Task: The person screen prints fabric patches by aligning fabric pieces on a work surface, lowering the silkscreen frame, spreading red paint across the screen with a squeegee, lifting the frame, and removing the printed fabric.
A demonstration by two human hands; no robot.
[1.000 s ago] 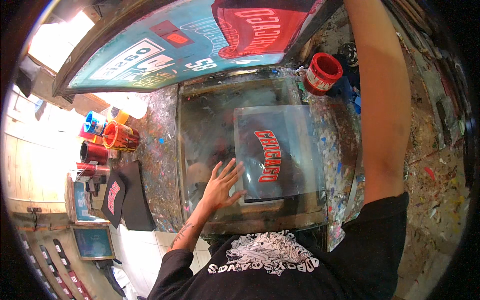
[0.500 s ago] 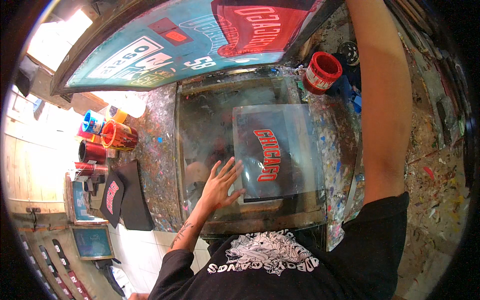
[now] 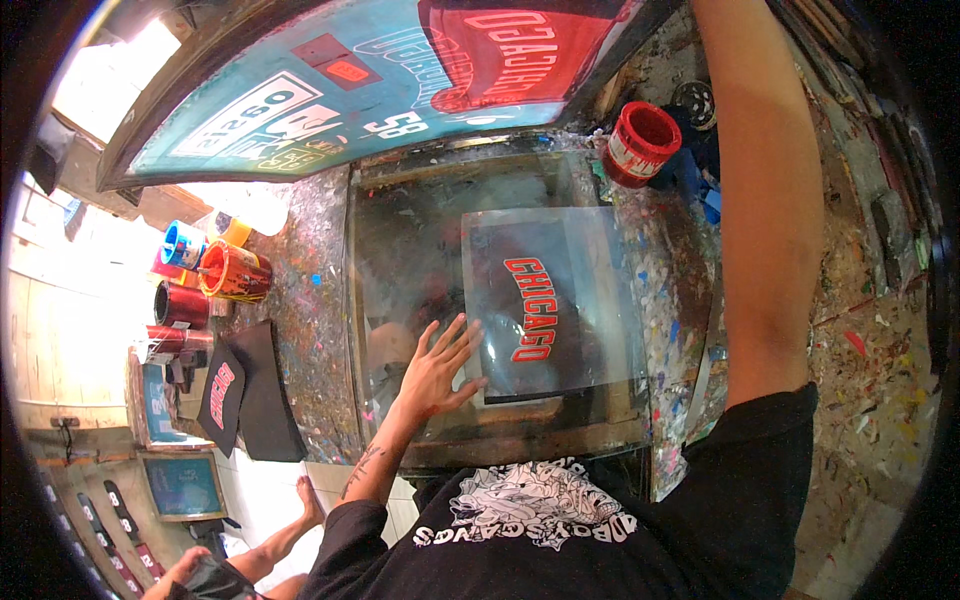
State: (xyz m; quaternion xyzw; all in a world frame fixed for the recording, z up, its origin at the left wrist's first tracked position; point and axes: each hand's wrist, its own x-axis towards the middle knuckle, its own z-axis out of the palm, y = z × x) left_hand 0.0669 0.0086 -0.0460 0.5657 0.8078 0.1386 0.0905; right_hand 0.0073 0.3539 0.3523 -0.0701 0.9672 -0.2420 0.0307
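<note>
My left hand (image 3: 440, 372) is open, its fingers spread flat at the left edge of a clear sheet (image 3: 608, 300). Beneath that film lies a dark panel (image 3: 560, 345) with red lettering, on the glass top (image 3: 410, 230) of the worktable. My right arm (image 3: 765, 220) reaches up past the top edge of the picture, so the right hand is out of sight. At the far side a large framed printing screen (image 3: 350, 130) stands tilted up, its blue-green mesh carrying several designs and a red ink area.
An open tub of red ink (image 3: 642, 145) stands at the table's back right. Several ink pots, one of them orange (image 3: 235, 272), crowd the left side. Dark cut pieces (image 3: 262, 400) lie at the left edge. Another person's bare leg (image 3: 285, 540) shows at lower left.
Another person's leg and hand have come into view at the lower left. My left hand and the sheet have stayed in place; the whole view has shifted slightly.
</note>
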